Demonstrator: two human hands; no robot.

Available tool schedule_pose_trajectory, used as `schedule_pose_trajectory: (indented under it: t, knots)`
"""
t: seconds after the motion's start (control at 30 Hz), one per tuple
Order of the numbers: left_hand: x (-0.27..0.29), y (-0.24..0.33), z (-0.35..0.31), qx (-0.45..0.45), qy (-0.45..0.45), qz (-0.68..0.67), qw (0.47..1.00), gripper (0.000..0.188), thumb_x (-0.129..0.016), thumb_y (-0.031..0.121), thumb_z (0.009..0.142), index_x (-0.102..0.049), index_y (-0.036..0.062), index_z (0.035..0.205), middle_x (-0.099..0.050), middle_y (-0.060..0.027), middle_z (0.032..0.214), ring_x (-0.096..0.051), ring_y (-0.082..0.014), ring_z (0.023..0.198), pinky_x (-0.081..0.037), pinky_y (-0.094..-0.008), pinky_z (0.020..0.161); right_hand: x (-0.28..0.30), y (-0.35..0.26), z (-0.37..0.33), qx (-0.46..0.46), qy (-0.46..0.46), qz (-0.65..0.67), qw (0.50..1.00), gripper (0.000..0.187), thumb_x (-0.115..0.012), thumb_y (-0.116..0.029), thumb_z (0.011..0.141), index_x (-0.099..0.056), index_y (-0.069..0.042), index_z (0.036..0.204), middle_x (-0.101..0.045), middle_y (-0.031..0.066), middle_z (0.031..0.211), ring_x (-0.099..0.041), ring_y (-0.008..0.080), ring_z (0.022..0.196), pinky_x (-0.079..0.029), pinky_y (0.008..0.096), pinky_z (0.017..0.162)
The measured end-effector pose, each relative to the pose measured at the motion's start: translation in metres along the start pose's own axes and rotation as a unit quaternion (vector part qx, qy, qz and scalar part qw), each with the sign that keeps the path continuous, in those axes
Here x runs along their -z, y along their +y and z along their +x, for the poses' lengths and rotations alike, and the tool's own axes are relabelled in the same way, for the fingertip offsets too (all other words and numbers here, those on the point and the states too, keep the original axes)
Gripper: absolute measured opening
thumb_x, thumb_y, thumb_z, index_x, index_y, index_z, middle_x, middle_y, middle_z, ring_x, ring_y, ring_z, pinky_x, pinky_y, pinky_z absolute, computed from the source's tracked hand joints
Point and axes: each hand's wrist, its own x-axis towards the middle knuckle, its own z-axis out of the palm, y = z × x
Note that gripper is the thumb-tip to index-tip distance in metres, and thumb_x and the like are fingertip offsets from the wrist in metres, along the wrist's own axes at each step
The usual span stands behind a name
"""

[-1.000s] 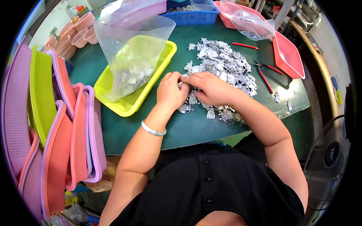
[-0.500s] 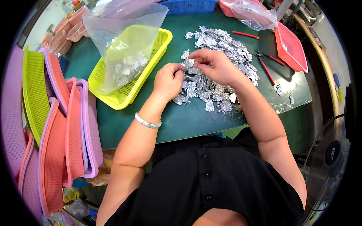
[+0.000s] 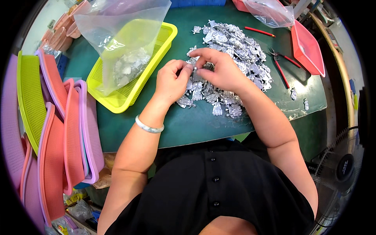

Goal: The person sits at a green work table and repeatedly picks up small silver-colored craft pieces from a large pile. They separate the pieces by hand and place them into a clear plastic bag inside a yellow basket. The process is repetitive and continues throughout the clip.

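On the green table, a heap of silvery flat metal castings (image 3: 239, 51) lies around and beyond my hands. My left hand (image 3: 171, 80) is closed, thumb and forefinger pinched on a small silvery metal piece (image 3: 195, 69) at the heap's left side. My right hand (image 3: 221, 71) meets it there, its thumb and curled fingers closed at the same piece, the forefinger arched above. Fingers cover most of the piece, so its exact shape is hidden. Left of my hands, a clear plastic bag (image 3: 131, 68) with similar castings rests in a yellow-green perforated basket (image 3: 131, 96).
Red-handled pliers (image 3: 281, 72) and a red pen-like stick (image 3: 260, 32) lie right of the heap, near two loose castings (image 3: 293, 94). A pink tray (image 3: 307, 49) stands at the right edge. Stacked baskets (image 3: 55, 156) crowd the left; a fan (image 3: 344, 166) stands lower right.
My hands have come together, and the right fingers have closed in on the small piece at the left fingertips. The whole view has shifted slightly.
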Motion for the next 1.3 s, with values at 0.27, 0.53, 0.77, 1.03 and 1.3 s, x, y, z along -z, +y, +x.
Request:
schedule_pose_trajectory:
  t: [0.27, 0.53, 0.77, 1.03, 1.3]
  knots:
    - [0.001, 0.011, -0.003, 0.107, -0.113, -0.265, 0.952, 0.014, -0.051, 0.014, 0.087, -0.057, 0.0009, 0.091, -0.061, -0.0051, 0.076, -0.055, -0.0084, 0.066, -0.044, -0.0202, 0.06, 0.006, -0.001, -0.001, -0.113, 0.077, 0.225, 0.965, 0.029, -0.059, -0.001, 0.074, -0.055, 0.003, 0.103, -0.06, 0.0017, 0.075, -0.053, 0.0066, 0.066, -0.044, 0.0207, 0.061]
    - [0.005, 0.013, -0.003, 0.214, -0.187, -0.472, 0.834, 0.022, -0.044, 0.017, 0.091, -0.052, 0.0003, 0.101, -0.062, -0.0141, 0.088, -0.063, -0.0187, 0.076, -0.052, -0.0255, 0.064, 0.009, -0.005, -0.001, -0.141, 0.068, 0.305, 0.939, 0.026, -0.057, -0.001, 0.077, -0.054, 0.004, 0.102, -0.061, 0.0043, 0.075, -0.055, 0.0081, 0.064, -0.045, 0.0206, 0.058]
    - [0.008, 0.007, -0.002, 0.225, -0.219, -0.543, 0.779, 0.021, -0.046, 0.013, 0.09, -0.051, -0.0006, 0.105, -0.061, -0.0123, 0.089, -0.063, -0.0183, 0.077, -0.053, -0.0257, 0.068, 0.011, -0.008, -0.002, -0.132, 0.062, 0.274, 0.951, 0.025, -0.055, 0.0, 0.079, -0.054, 0.004, 0.104, -0.063, 0.0056, 0.079, -0.055, 0.0079, 0.067, -0.045, 0.0201, 0.061]
    - [-0.001, 0.01, -0.005, 0.196, -0.107, -0.518, 0.826, 0.017, -0.051, 0.001, 0.085, -0.051, -0.0005, 0.102, -0.057, -0.0092, 0.096, -0.06, -0.0189, 0.083, -0.052, -0.0283, 0.079, 0.012, -0.003, -0.002, -0.101, 0.064, 0.312, 0.942, 0.029, -0.049, 0.003, 0.078, -0.052, 0.004, 0.108, -0.062, 0.008, 0.089, -0.056, 0.0085, 0.075, -0.046, 0.0215, 0.066]
    - [0.0, 0.017, -0.005, 0.179, -0.141, -0.545, 0.807, 0.016, -0.04, 0.01, 0.091, -0.05, -0.0008, 0.098, -0.055, -0.0097, 0.091, -0.058, -0.0298, 0.096, -0.047, -0.0386, 0.088, 0.011, 0.003, 0.0, -0.105, 0.071, 0.314, 0.941, 0.032, -0.049, 0.005, 0.077, -0.05, 0.006, 0.109, -0.062, 0.0092, 0.089, -0.055, 0.0097, 0.071, -0.047, 0.0215, 0.065]
